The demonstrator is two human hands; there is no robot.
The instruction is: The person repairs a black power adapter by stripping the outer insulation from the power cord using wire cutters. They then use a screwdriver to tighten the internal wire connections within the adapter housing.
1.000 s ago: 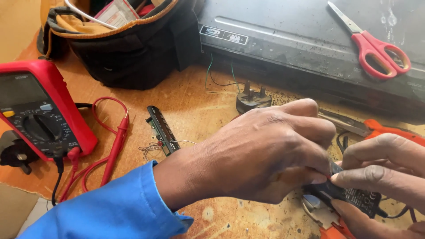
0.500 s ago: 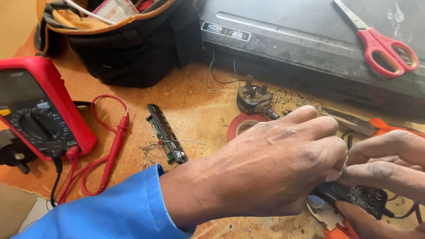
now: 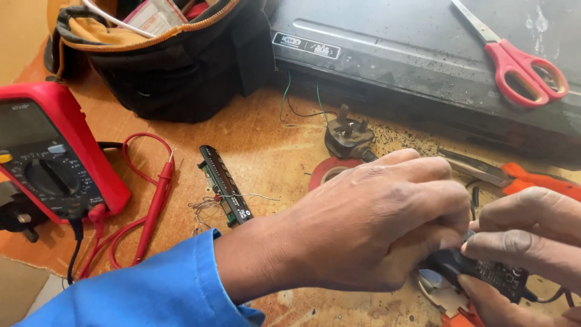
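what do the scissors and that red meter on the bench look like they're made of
Scissors: bare, dull grey metal blades, with glossy red handles that look like moulded plastic. Meter: a matte red casing, probably a rubbery or plastic shell, around a dark plastic face with a dial.

small black adapter block (image 3: 484, 271): matte plastic, tiny pale print on upper face, lying tilted near lower right of wooden bench. mostly hidden under fingers, pinched between both hands. thin black cable (image 3: 548, 298) leaves its right end. exact shape hard to tell.
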